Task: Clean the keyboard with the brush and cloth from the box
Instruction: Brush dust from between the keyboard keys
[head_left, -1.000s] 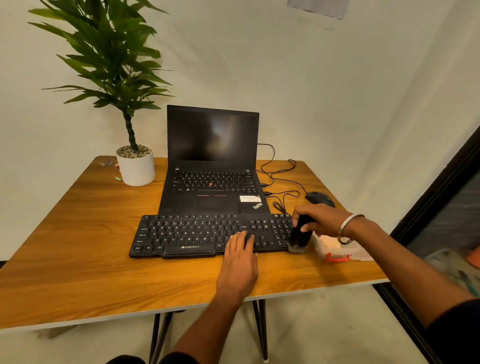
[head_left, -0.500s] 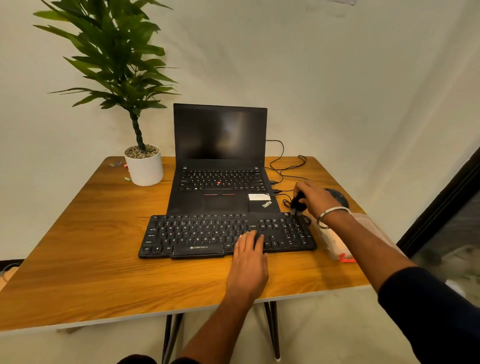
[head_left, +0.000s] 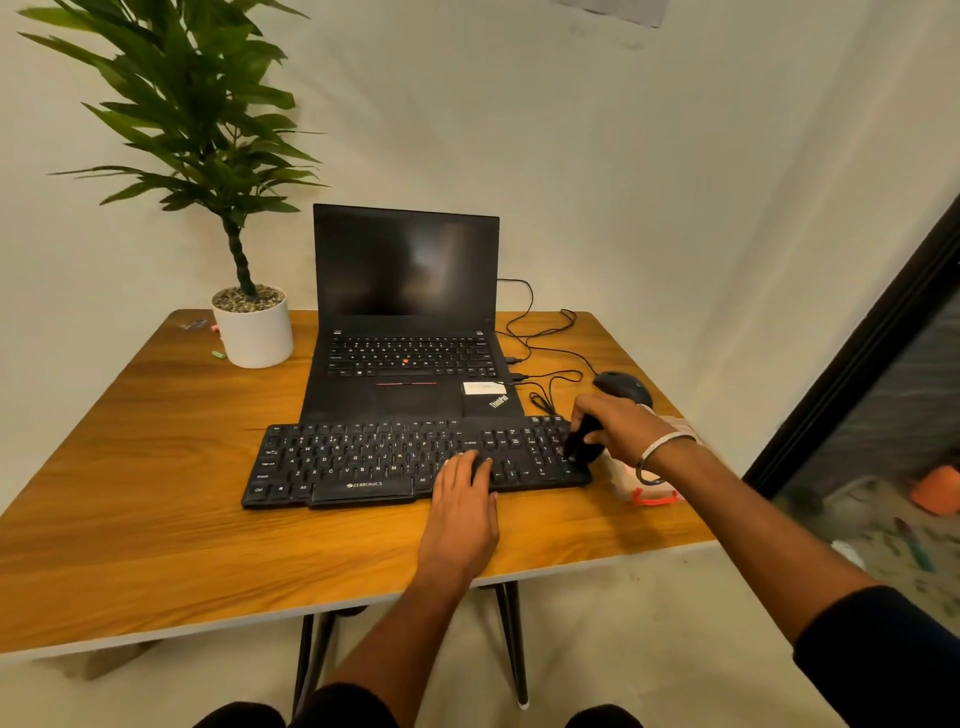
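Note:
A black keyboard (head_left: 374, 460) lies on the wooden table (head_left: 156, 519) in front of a laptop. My left hand (head_left: 462, 504) rests flat on the keyboard's front edge, fingers on the keys right of the space bar. My right hand (head_left: 618, 426) grips a black brush (head_left: 582, 441), whose bristles touch the number pad at the keyboard's right end. A clear plastic box with an orange clip (head_left: 649, 488) sits just right of the keyboard, mostly hidden behind my right wrist. The cloth is not visible.
An open black laptop (head_left: 405, 322) stands behind the keyboard. A black mouse (head_left: 623, 387) with tangled cables (head_left: 540, 358) lies at the back right. A potted plant in a white pot (head_left: 254, 332) stands back left. A dark door frame (head_left: 857, 353) is at right.
My right hand swept the brush from the keyboard's front right corner up to its back right edge, then down onto the number pad. My left hand stayed in place.

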